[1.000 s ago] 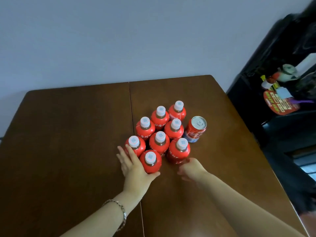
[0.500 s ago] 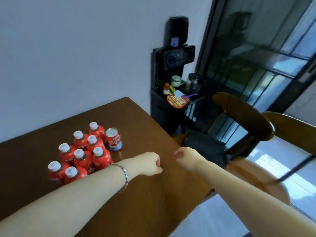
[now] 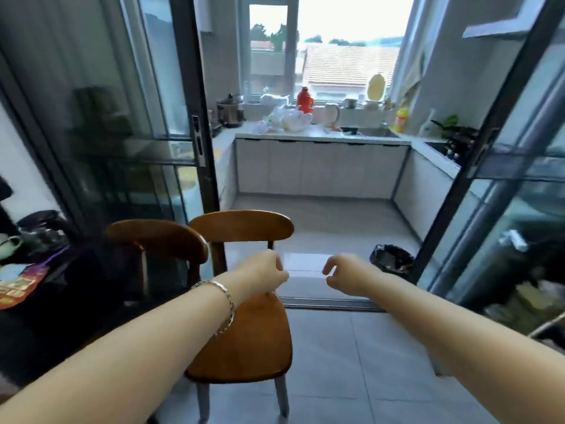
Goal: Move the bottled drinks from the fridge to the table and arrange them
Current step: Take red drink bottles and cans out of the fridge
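Where the bottled drinks stand cannot be told from this view. Both arms reach forward at the same height. The left hand (image 3: 264, 275) and the right hand (image 3: 347, 275) are well apart from any object, with a gap of bare air between them. The left fingers (image 3: 282, 275) are loosely curled inward and grasp nothing. The right fingers (image 3: 328, 269) are bent the same slack way, thumb and forefinger apart, also grasping nothing. A metal bracelet (image 3: 225, 304) circles the left wrist behind those fingers.

Below the left fingers is a wooden chair (image 3: 244, 341), its curved back just beyond them. A second chair (image 3: 156, 237) stands to their left, its back overlapping the first. Beneath the gap between the hands runs the floor track (image 3: 321, 301) of a sliding door (image 3: 191, 117), whose dark frame rises beyond the left fingers. Past the right fingers, to the right, sits a black bin (image 3: 393, 260). Far beyond both hands is a kitchen counter (image 3: 318, 135) with a red flask (image 3: 305, 101) and a sink (image 3: 371, 132), under a bright window (image 3: 336, 41). To the far left of the left fingers is a dark stand (image 3: 46, 270) with blurred clutter.
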